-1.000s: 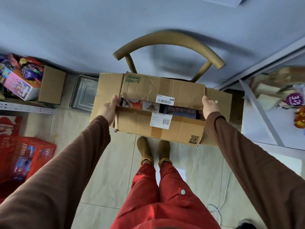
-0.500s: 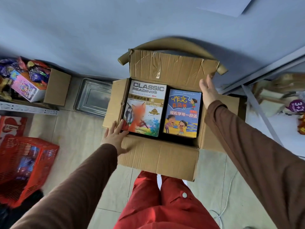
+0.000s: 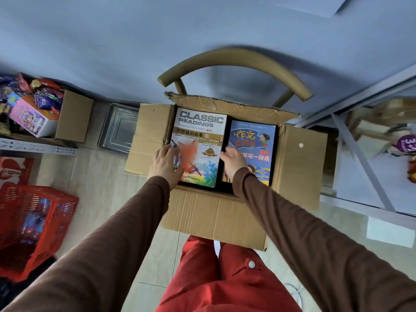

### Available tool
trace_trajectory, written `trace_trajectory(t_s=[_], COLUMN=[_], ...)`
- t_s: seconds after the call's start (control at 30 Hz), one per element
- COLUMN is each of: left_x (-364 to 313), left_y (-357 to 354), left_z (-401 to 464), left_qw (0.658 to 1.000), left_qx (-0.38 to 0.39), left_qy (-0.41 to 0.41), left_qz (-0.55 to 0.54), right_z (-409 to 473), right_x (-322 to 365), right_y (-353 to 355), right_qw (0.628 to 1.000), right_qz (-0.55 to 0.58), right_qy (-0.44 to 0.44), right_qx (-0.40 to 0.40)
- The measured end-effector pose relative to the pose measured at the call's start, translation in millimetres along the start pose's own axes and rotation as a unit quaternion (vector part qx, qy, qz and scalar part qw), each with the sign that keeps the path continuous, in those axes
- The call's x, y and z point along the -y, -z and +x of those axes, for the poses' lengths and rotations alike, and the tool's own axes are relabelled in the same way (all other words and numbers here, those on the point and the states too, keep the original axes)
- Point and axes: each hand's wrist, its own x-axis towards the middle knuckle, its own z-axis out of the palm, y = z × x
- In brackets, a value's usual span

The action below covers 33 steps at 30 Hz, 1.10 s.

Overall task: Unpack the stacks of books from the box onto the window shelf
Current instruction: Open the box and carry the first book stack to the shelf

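Observation:
A cardboard box (image 3: 216,218) sits on a chair with all its flaps folded out. Inside lie two stacks of books side by side: a grey-topped "Classic Readings" book (image 3: 201,129) on the left and a blue book with yellow characters (image 3: 258,140) on the right. My left hand (image 3: 165,164) reaches over the left stack's near-left edge, fingers spread. My right hand (image 3: 233,161) hovers over the gap between the two stacks, fingers loosely curled and holding nothing. How deep the stacks go is hidden by the box walls.
The chair's curved wooden backrest (image 3: 236,58) arcs behind the box against a blue wall. A metal tray (image 3: 118,130) and a box of snacks (image 3: 38,111) lie at left, a red basket (image 3: 33,226) at lower left. A white metal rack (image 3: 364,158) stands at right.
The box flaps were shut, then pulled open. Both hands have since left the flaps and moved in over the books, the left onto the left stack, the right to the middle.

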Motion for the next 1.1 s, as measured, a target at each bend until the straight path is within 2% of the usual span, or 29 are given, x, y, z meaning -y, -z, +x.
trace_trajectory(t_s=[0.2, 0.43, 0.5, 0.6, 0.67, 0.7, 0.77, 0.9, 1.0, 1.1], left_x=[0.4, -8.7, -18.8, -36.5, -48.3, -54.6, -64.8, -66.3, -61.0, -58.1], left_y=[-1.9, 8.1, 17.8, 35.2, 42.9, 45.2, 44.5, 25.4, 11.5, 6.0], left_z=[9.6, 13.9, 23.3, 39.5, 57.3, 68.3, 91.8, 131.4, 146.1, 154.1], left_qw=[1.000, 0.998, 0.995, 0.984, 0.977, 0.975, 0.977, 0.982, 0.979, 0.978], left_qx=[0.015, -0.017, -0.058, -0.113, -0.140, -0.145, -0.135, -0.082, -0.063, -0.055], left_qy=[0.010, -0.028, -0.041, -0.072, -0.123, -0.140, -0.156, -0.157, -0.153, -0.160], left_qz=[-0.006, -0.048, -0.070, -0.119, -0.102, -0.089, -0.058, 0.069, 0.120, 0.123], right_z=[11.8, 18.3, 16.6, 8.5, 13.7, 19.8, 36.6, 75.6, 92.3, 98.6], right_x=[-6.3, 0.2, -2.3, 7.0, 16.8, 22.6, 33.7, 30.5, 24.5, 21.7], right_y=[-36.4, -45.0, -43.8, -23.5, -1.4, 10.5, 35.8, 82.9, 100.2, 99.0], right_qw=[0.993, 0.988, 0.993, 0.980, 0.935, 0.909, 0.870, 0.797, 0.779, 0.781], right_qz=[0.012, 0.022, 0.031, 0.042, -0.050, -0.106, -0.223, -0.484, -0.535, -0.537], right_qy=[-0.117, -0.153, -0.104, 0.091, 0.223, 0.258, 0.275, 0.219, 0.214, 0.213], right_qx=[0.005, -0.011, -0.042, -0.175, -0.271, -0.308, -0.344, -0.288, -0.246, -0.237])
